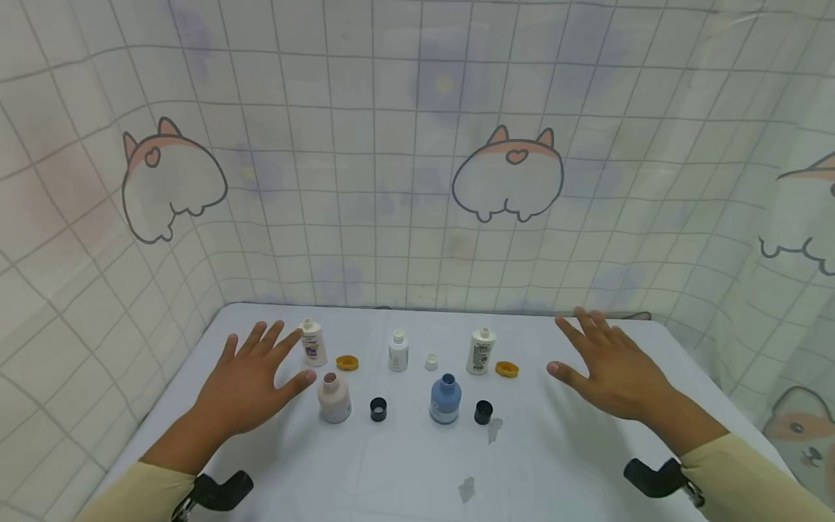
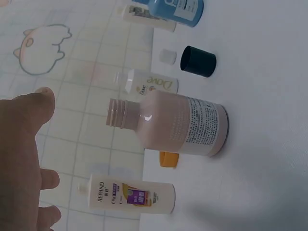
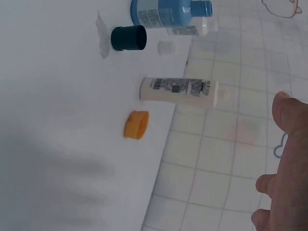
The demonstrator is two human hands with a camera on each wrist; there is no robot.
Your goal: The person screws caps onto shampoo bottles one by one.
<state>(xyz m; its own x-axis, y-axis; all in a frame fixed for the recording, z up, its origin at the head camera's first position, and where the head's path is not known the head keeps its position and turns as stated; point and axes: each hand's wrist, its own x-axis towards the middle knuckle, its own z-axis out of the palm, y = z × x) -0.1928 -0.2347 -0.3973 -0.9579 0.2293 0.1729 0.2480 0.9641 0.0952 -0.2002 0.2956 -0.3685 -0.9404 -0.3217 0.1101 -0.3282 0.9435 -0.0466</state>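
Note:
My left hand point(image 1: 251, 384) hovers over the table's left side, fingers spread, holding nothing. Nearest to it are an uncapped pink bottle point(image 1: 335, 399) and a white REPAND bottle point(image 2: 132, 195), both upright. Over the right side my right hand point(image 1: 613, 370) is also spread and holds nothing. To its left lie a yellow cap point(image 1: 507, 370) and an uncapped white bottle point(image 1: 481, 351). Between the hands stand a blue bottle point(image 1: 446, 399) with an open neck and a small white Dove bottle point(image 2: 153, 83). Dark caps point(image 1: 378, 409) rest beside the pink and blue bottles.
A second yellow cap point(image 1: 347, 362) and a small white cap point(image 1: 432, 362) lie among the bottles. Grey patches point(image 1: 466, 489) mark the white tabletop point(image 1: 398, 471). A gridded curtain point(image 1: 352, 159) hangs behind the table and along both sides.

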